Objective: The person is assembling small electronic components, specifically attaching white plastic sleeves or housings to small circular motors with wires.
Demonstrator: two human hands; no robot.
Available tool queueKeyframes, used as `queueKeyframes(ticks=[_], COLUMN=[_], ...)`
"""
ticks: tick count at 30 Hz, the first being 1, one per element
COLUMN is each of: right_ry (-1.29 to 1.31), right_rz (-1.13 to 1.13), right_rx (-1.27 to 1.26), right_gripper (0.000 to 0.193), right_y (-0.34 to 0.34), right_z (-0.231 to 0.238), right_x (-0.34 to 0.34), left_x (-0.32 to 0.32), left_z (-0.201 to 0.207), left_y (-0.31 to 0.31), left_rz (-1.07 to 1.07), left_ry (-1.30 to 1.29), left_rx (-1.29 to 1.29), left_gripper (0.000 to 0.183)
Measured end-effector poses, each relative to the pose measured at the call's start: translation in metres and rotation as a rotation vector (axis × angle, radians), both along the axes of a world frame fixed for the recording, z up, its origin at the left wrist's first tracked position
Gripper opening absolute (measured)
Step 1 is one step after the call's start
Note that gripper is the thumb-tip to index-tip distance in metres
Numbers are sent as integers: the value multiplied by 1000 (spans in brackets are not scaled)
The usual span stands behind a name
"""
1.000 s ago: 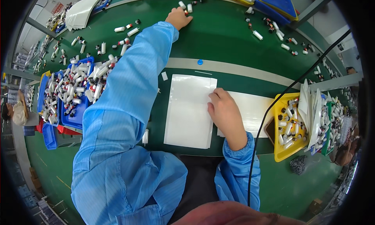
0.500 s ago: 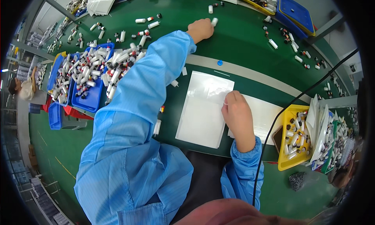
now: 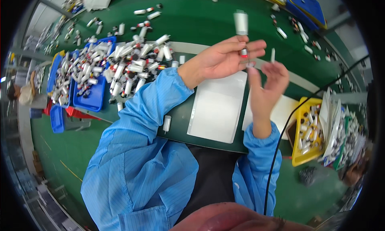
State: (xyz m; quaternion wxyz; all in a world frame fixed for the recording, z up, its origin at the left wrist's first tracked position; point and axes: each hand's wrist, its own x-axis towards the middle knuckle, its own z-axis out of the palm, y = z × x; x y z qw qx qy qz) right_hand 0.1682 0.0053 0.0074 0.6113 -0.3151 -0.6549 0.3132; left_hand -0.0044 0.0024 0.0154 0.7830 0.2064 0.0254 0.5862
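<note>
My left hand (image 3: pixel 222 58), palm turned up and fingers stretched out, is above the far end of a white sheet (image 3: pixel 218 108). A white cylindrical part (image 3: pixel 241 22) stands up from between its fingers, with a small red and white piece (image 3: pixel 244 52) below it. Close by on the right, my right hand (image 3: pixel 269 88) has its fingers curled and its thumb raised toward that piece. A thin white stick-like piece (image 3: pixel 273 55) rises at its fingertips; blur hides the exact grip. Near my left sleeve lies another white cylinder (image 3: pixel 167 123) with thin ends.
Piled white cylinders (image 3: pixel 132 66) with red and black ends spread beside blue trays (image 3: pixel 89 104) at left. More lie scattered across the green table (image 3: pixel 192 20). A yellow tray (image 3: pixel 297 160) of parts stands at right, where a black cable (image 3: pixel 311 96) crosses the view.
My left hand has come back from the far part of the table with a white cylinder. My right hand has lifted off the sheet toward it, and the view has shifted slightly.
</note>
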Motion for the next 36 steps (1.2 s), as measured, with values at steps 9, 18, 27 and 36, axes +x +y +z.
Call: queueKeyframes(ticks=[9, 18, 27, 36], right_ry=[-30, -144, -113, 343], right_rz=[160, -145, -46, 285], right_rx=[92, 334, 247, -294], right_gripper=[56, 42, 45, 24], right_y=[9, 10, 6, 17], right_z=[-22, -24, -29, -6], right_x=[-12, -3, -5, 13], left_x=[7, -2, 2, -9], left_z=[0, 0, 0, 6], left_y=[-6, -4, -3, -5], left_rz=[10, 160, 370, 342], left_ry=[81, 754, 822, 965], left_rx=[-61, -93, 40, 213], left_gripper=[46, 43, 42, 43])
